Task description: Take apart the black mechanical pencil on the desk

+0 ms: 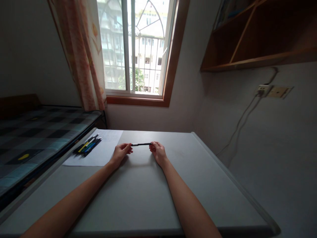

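Note:
A slim black pen (142, 144) is held level above the white table (138, 198), stretched between my two hands. My left hand (121, 152) pinches its left end, where a pale band shows near the fingertips. With thumb and fingers closed, my right hand (158, 152) grips the other end. Both ends of the pen are partly covered by the fingers. To the left of my left hand, several pens (88, 145) in black, yellow and blue lie in a loose bunch on a sheet of white paper (104, 155).
A bed with a checked cover (56, 124) stands along the table's left side. Beyond the table are a window (146, 62) and a patterned curtain (84, 59). On the right wall hang a wooden shelf (247, 61) and a socket (263, 89) with a dangling cord.

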The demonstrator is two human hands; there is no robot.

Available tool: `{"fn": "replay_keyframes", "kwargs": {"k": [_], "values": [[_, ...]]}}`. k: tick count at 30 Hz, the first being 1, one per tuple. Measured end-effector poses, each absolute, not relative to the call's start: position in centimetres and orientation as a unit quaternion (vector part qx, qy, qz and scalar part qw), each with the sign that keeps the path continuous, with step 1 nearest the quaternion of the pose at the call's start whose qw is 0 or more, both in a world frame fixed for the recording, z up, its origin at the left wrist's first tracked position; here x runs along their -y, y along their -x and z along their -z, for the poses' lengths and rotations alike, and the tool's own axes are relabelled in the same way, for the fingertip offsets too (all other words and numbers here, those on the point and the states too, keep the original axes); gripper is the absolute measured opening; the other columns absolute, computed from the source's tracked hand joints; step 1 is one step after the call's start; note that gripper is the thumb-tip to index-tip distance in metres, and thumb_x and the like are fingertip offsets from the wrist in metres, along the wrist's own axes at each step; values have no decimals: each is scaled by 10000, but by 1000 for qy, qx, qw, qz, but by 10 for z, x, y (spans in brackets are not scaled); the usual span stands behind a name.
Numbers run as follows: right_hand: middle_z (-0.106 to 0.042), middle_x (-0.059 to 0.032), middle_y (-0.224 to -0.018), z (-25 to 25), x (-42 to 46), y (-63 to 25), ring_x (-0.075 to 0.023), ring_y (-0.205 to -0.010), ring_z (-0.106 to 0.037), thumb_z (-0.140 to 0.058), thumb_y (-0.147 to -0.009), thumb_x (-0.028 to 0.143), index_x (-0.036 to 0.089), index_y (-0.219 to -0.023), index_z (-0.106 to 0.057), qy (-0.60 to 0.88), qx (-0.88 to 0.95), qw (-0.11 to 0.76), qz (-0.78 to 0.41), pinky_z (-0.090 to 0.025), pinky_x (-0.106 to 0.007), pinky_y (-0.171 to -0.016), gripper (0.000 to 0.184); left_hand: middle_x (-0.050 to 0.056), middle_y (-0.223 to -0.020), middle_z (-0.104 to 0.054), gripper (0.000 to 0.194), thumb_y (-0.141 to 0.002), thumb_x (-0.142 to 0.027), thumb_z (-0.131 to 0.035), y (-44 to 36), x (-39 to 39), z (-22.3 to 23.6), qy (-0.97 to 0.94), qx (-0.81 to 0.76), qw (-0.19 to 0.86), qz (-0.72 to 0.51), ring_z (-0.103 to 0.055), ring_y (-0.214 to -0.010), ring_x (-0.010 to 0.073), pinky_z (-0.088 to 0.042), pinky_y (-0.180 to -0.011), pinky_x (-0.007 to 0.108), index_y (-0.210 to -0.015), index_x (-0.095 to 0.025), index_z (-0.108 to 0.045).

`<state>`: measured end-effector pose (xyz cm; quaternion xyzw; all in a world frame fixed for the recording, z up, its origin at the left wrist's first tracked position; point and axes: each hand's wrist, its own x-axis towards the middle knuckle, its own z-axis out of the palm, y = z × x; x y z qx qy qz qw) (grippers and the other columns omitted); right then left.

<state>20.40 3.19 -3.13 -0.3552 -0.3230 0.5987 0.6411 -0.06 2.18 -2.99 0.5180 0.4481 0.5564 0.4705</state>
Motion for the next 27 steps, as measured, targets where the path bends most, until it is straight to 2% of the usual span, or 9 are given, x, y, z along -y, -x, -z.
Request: {"fn": "replay_keyframes", "kwargs": {"k": [4, 15, 21, 27], "values": [[-580, 2, -539, 31, -31, -203, -82, -494, -503, -696, -577, 340, 149, -662, -570, 354, 327, 642, -596, -379, -199, -478, 243, 47, -602, -625, 413, -611, -524, -641, 0, -21, 29, -513, -445, 477, -558, -597, -558, 153, -482, -593, 274, -694, -120, -619], [-534, 16, -518, 34, -33, -203, -70, -467, -458, -689, -596, 435, 159, -603, -517, 348, 334, 646, -591, -360, -207, -465, 325, 49, -528, -614, 429, -670, -549, -569, 0, -21, 29, -533, -468, 456, -538, -585, -511, 149, -449, -556, 251, -592, -128, -605], [-540, 16, -521, 32, -32, -203, -72, -468, -461, -695, -583, 418, 158, -621, -531, 357, 335, 644, -588, -359, -208, -467, 310, 30, -528, -613, 403, -665, -532, -585, 0, -21, 30, -522, -457, 466, -549, -588, -520, 144, -451, -572, 249, -660, -130, -618], [-535, 27, -511, 33, -33, -203, -65, -462, -450, -710, -563, 374, 154, -661, -559, 355, 335, 648, -585, -353, -203, -463, 284, 50, -611, -639, 390, -646, -509, -616, 0, -22, 31, -519, -434, 489, -550, -622, -589, 169, -468, -586, 269, -707, -124, -610]]}}
